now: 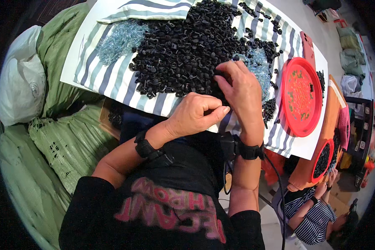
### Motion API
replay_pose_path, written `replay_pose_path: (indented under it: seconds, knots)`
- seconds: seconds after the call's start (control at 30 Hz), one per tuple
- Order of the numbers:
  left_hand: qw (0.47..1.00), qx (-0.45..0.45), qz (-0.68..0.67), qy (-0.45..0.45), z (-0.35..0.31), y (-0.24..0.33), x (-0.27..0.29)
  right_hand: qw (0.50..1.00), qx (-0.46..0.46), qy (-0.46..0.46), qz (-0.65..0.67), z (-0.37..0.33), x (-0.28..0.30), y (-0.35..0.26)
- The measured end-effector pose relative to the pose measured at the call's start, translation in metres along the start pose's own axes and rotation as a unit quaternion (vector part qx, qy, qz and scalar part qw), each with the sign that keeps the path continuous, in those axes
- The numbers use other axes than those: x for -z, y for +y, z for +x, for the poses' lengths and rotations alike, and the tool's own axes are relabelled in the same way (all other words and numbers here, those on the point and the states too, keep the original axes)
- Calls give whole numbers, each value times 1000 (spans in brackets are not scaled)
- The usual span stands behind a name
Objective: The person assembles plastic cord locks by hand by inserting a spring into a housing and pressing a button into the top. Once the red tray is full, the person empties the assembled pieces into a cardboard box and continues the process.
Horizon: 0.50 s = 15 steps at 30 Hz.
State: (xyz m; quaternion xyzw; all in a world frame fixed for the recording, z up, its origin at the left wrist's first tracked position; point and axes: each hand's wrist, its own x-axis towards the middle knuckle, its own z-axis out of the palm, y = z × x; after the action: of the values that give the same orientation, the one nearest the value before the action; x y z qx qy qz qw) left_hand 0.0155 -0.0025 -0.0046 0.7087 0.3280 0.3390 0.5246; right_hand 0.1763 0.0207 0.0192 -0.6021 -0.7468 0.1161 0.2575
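Observation:
A large heap of small black plastic pieces (pixel 175 54) covers the middle of a striped cloth (pixel 125 89). At its near edge is my left hand (pixel 198 111), closed, the thumb laid along curled fingers; anything inside them is hidden. Just to the right, my right hand (pixel 241 88) reaches over the heap's right side. Its thumb and forefinger are curved with a gap between the tips, and black pieces show behind that gap. Small clear bluish pieces lie in one pile (pixel 121 39) left of the heap and another (pixel 260 68) beside my right hand.
A red round tray (pixel 286 98) with small green and orange bits stands at the table's right. Behind it lies a pink phone-like object (pixel 307 46). Green sacks (pixel 71 137) and a white bag (pixel 21 79) crowd the left. Another person (pixel 312 216) sits at lower right near a red basin (pixel 330 146).

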Motion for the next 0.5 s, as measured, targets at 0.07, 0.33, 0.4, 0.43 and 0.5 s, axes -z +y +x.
replay_pose_path:
  seconds: [0.07,0.33,0.4,0.43,0.5]
  knots:
    - [1000,-3,-6,10,0,0,-1,999,-10,13,47,-4,0,3]
    - [1000,-1,-1,19,0,-2,-2,962,-128,54,234,-33,7,9]
    - [1000,11,-10,19,-1,-4,-2,992,-69,44,99,-31,10,7]
    - [1000,11,-9,21,-1,-4,-2,992,-67,45,100,-28,11,4]
    - [1000,-7,9,21,0,-2,0,985,-107,25,137,-20,13,-5]
